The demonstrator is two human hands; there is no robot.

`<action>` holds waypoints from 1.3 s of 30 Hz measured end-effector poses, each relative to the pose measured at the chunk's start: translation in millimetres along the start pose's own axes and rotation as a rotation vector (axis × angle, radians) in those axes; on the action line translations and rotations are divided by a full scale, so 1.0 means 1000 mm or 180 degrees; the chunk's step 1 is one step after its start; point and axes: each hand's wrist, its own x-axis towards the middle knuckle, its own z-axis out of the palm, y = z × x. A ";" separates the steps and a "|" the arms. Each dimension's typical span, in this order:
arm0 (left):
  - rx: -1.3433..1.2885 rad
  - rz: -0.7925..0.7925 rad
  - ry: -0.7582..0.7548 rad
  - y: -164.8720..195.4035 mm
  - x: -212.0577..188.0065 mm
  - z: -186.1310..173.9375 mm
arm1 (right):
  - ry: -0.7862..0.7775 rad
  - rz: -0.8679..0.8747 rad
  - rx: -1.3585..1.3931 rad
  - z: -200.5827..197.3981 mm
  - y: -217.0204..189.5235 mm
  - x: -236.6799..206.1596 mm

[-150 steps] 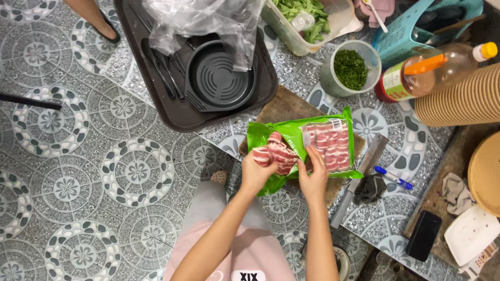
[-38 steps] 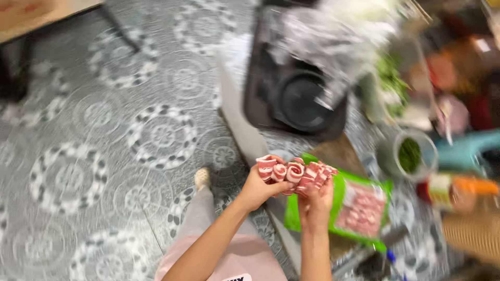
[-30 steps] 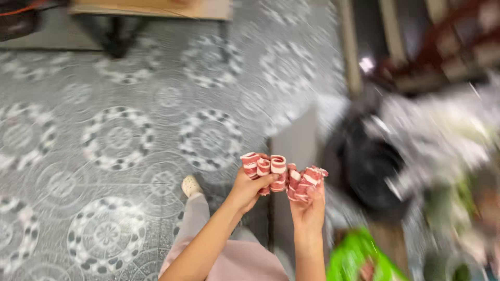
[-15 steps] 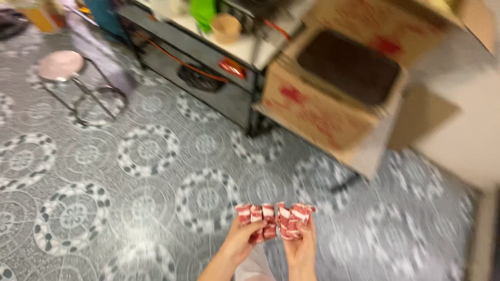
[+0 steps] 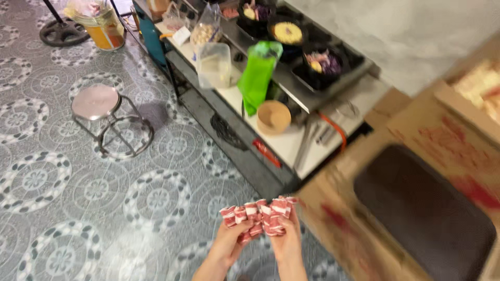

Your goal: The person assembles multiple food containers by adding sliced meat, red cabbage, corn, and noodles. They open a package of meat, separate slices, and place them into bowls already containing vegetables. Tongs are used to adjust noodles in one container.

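Low in the frame, just right of centre, both hands hold up a bunch of rolled meat slices (image 5: 259, 217), red and white striped, carried in the air above the patterned tile floor (image 5: 78, 192) and touching nothing but fingers. The left hand (image 5: 229, 244) cups the bunch from below and from its left end, fingers curled shut around the rolls, while the right hand (image 5: 286, 242) closes on the right end, thumb and fingers pinching the slices together (two hands probably because loose rolls would slump and fall apart if gripped from one end only). The grip looks firm but not crushing, as the rolls keep their round shape. In the upper middle of the frame stands a long bench (image 5: 291, 140) with a metal tray of dark bowls (image 5: 307, 47) holding yellow and purple food, set side by side within easy reach. On the bench, a green pouch (image 5: 259, 75) leans upright against the tray edge, a clear plastic tub (image 5: 214, 65) sits to its left, and a small brown paper bowl (image 5: 274, 116) sits just below it. A round metal stool (image 5: 101, 112) stands at left, a cardboard box (image 5: 416, 198) with a dark pan inside at lower right, blurred.
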 end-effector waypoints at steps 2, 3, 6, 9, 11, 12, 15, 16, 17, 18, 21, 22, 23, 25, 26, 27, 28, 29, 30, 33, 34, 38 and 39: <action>0.0110 0.0146 0.0065 0.035 0.061 0.002 | 0.0148 0.0113 0.0018 0.021 0.006 0.067; 0.0224 0.0131 0.0125 0.051 0.095 0.003 | 0.0079 0.0057 0.0035 0.029 0.008 0.100; 0.0620 0.0196 0.0112 0.094 0.184 0.004 | -0.0002 -0.0134 0.0049 0.045 0.012 0.183; 0.1117 0.0403 -0.0243 0.139 0.277 0.028 | 0.0149 -0.0464 0.0100 0.054 0.002 0.260; 0.1413 0.0253 -0.0242 0.159 0.336 0.059 | 0.0447 -0.0705 0.0250 0.055 -0.007 0.296; 0.1671 0.0614 -0.0438 0.167 0.370 0.078 | 0.0547 -0.0816 0.0137 0.054 -0.015 0.318; 0.2641 0.1494 -0.1022 0.170 0.468 0.134 | 0.0926 -0.1110 -0.0030 0.042 -0.036 0.354; 0.3089 0.1783 -0.1220 0.168 0.508 0.156 | 0.0977 -0.1233 0.0015 0.036 -0.045 0.368; 0.2926 0.1696 -0.1338 0.160 0.547 0.181 | 0.1016 -0.1364 0.0064 0.031 -0.052 0.386; 0.2759 0.1576 -0.1431 0.149 0.579 0.199 | 0.1156 -0.1469 0.0071 0.024 -0.058 0.401; 0.3713 0.1295 -0.0985 0.110 0.664 0.240 | 0.1629 -0.1552 -0.0024 0.000 -0.076 0.422; 0.3705 0.1867 -0.1217 0.096 0.691 0.257 | 0.1743 -0.1514 -0.0107 -0.009 -0.082 0.431; 0.3675 0.2462 -0.1449 0.085 0.717 0.272 | 0.1838 -0.1478 -0.0175 -0.019 -0.087 0.443; 0.4008 0.2235 -0.1637 0.065 0.747 0.288 | 0.1680 -0.1691 0.0277 -0.039 -0.092 0.461; 0.4164 0.2108 -0.1721 0.056 0.755 0.294 | 0.1603 -0.1789 0.0485 -0.050 -0.095 0.467; 0.3630 0.1485 -0.1710 0.050 0.760 0.299 | 0.1684 -0.1759 0.0437 -0.060 -0.099 0.471; 0.3106 0.0889 -0.1679 0.051 0.764 0.302 | 0.1746 -0.1725 0.0408 -0.069 -0.103 0.476; 0.2580 0.0303 -0.1605 0.055 0.766 0.304 | 0.1807 -0.1665 0.0383 -0.076 -0.105 0.482; 0.2224 -0.0081 -0.1567 0.064 0.764 0.302 | 0.1710 -0.1651 0.0435 -0.080 -0.105 0.486; 0.1503 -0.0908 -0.1329 0.111 0.758 0.295 | 0.1307 -0.1576 0.0614 -0.076 -0.103 0.510; 0.1502 -0.1067 -0.1206 0.129 0.751 0.291 | 0.1165 -0.1544 0.0675 -0.069 -0.103 0.519; 0.1190 -0.0944 -0.1064 0.202 0.723 0.261 | 0.0789 -0.1412 0.0671 -0.018 -0.090 0.558; 0.1219 -0.0917 -0.0969 0.220 0.718 0.252 | 0.0684 -0.1357 0.0633 -0.004 -0.085 0.567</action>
